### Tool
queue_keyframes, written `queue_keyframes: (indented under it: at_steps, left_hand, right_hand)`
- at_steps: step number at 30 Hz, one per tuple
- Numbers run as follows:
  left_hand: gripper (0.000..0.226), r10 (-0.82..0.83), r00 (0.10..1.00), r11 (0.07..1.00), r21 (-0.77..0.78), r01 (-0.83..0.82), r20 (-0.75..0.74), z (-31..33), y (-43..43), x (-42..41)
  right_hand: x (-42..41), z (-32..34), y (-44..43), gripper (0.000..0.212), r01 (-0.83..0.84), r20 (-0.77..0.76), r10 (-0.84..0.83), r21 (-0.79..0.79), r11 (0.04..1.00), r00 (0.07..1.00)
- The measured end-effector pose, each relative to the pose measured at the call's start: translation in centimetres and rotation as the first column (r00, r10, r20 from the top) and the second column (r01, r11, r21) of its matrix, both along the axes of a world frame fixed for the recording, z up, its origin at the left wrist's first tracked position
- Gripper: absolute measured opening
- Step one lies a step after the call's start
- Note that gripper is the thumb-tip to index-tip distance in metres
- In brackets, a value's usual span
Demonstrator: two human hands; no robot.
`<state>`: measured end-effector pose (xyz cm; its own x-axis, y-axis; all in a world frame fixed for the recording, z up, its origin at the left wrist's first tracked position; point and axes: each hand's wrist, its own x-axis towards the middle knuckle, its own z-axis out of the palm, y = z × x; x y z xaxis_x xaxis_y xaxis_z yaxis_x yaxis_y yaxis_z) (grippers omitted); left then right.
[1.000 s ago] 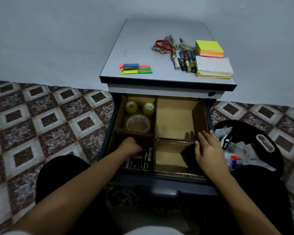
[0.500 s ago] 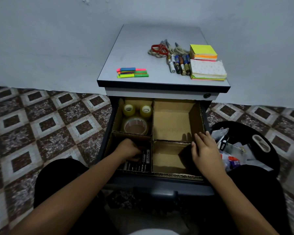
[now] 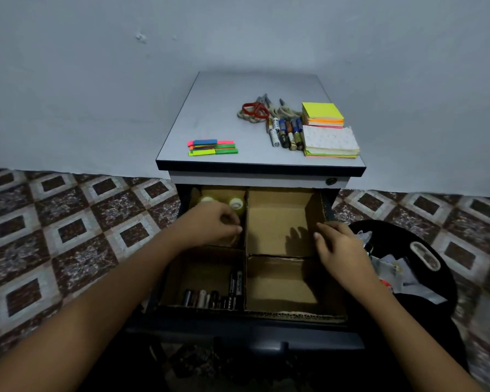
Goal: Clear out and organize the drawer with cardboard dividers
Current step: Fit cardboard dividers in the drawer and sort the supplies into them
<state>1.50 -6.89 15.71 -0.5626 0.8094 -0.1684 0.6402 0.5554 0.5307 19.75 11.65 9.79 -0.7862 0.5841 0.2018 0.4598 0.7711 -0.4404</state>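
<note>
Sitting pulled open at the view's centre, the dark metal drawer holds brown cardboard dividers forming four compartments. In its 11 o'clock compartment the left hand curls its fingers down beside two small yellowish tape rolls; whether it grips anything cannot be told. At 2 o'clock the right hand rests straight, nearly closed fingers on the cardboard wall. Dark cylindrical batteries lie at 7 o'clock.

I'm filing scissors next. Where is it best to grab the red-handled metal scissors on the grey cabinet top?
Probably by the red loops of the red-handled metal scissors, from above on the near side: the loops lie nearest, atop the coiled beige rope; the blades point toward the wall.
</note>
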Motion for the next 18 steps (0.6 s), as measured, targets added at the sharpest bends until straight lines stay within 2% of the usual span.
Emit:
queue_keyframes:
  at_steps: [5,9,11,13,16,18]
  left_hand:
    - [0.013,0.088,0.996,0.972,0.219,-0.086,0.000,3.6,4.3,-1.7]
    - [0.011,0.193,0.981,0.937,0.295,-0.186,0.004,5.8,8.5,-2.9]
    - [0.007,0.254,0.943,0.900,0.305,-0.312,0.214,6.6,10.7,-3.7]
    - [0.008,0.308,0.864,0.864,0.262,-0.429,0.399,7.1,12.8,-4.5]
    - [0.022,0.366,0.799,0.836,0.208,-0.507,0.477,7.1,15.1,-5.2]
    - [0.011,0.395,0.760,0.810,0.195,-0.553,0.516,7.1,16.1,-5.6]
  right_hand:
    - [-2.7,5.4,1.5,0.037,-0.024,-0.075,0.026,0.024,0.999,0.997]
    - [-5.2,8.7,3.0,0.033,-0.031,-0.113,0.035,0.031,0.999,0.993]
    - [-6.4,10.0,3.7,0.031,-0.036,-0.114,0.037,0.016,0.999,0.993]
    - [-7.4,11.1,4.1,0.029,-0.044,-0.121,0.042,-0.013,0.999,0.992]
    - [-8.5,12.4,4.6,0.028,-0.051,-0.129,0.042,-0.069,0.996,0.991]
    - [-9.2,13.0,4.9,0.027,-0.049,-0.120,0.039,-0.081,0.996,0.992]
